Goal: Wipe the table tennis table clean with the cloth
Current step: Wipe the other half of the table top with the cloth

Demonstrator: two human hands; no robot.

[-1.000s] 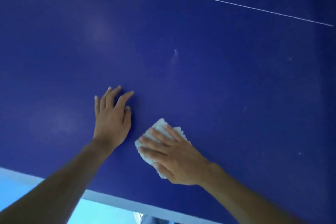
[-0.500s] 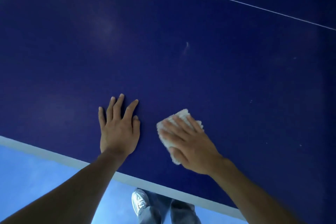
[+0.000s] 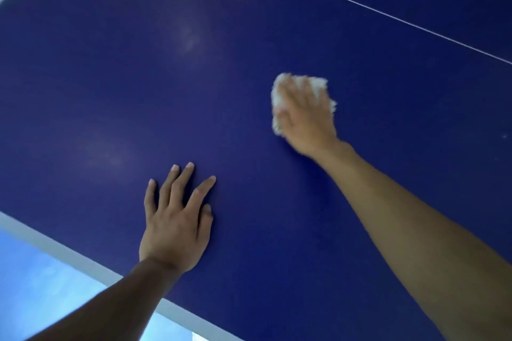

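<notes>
A deep blue table tennis table (image 3: 110,91) fills nearly the whole view, with a thin white centre line (image 3: 388,12) crossing far beyond the hands and a broad white edge stripe (image 3: 69,255) running just behind the left wrist. A pale blue floor (image 3: 33,285) shows past that edge.

The left hand (image 3: 174,224) lies palm down on the bare surface, fingers straight and spread, holding nothing. It looks like a brace. The right hand (image 3: 304,116) is reached out well ahead of the left and to its right, pressing the white cloth (image 3: 318,83) flat against the table. Its fingers seem to lie extended over the cloth rather than curled round it, though motion blur hides what the thumb does. The cloth is bunched, with fluffy edges poking out beyond the fingertips and beside the thumb.

Since the cloth appears only pressed and not gripped, a fast stroke could probably slide the hand off it, or roll it into a lump that wipes a narrower strip. A small pale speck (image 3: 504,136) sits far to the right of the wiping hand, and faint hazy patches (image 3: 188,36) lie ahead of the left fingers. Short strokes may miss them. The bare left palm may also leave prints where it rests.
</notes>
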